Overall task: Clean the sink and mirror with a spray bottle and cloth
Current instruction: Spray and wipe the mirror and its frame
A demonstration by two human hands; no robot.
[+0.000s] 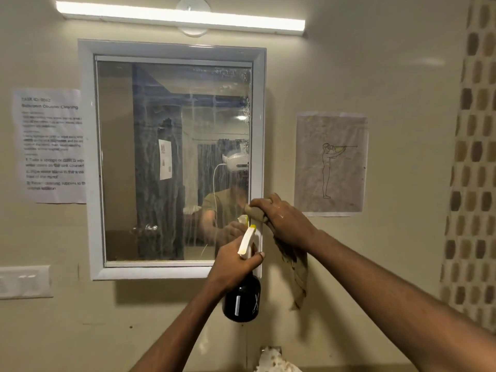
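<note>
A white-framed mirror [171, 146] hangs on the beige wall, its glass streaked with running liquid. My left hand [233, 264] grips the neck of a black spray bottle [243, 299] with a white and yellow trigger head, held upright at the mirror's lower right corner. My right hand [281, 221] clutches a brown cloth [294, 267] against the mirror's right frame edge; the cloth's tail hangs down the wall. The sink is out of view.
A lit tube light [179, 17] runs above the mirror. A printed instruction sheet [51, 146] is taped at the left, a line drawing on paper [330, 163] at the right. A white switch plate [24, 281] sits low left. Patterned tiles [475, 157] line the right edge.
</note>
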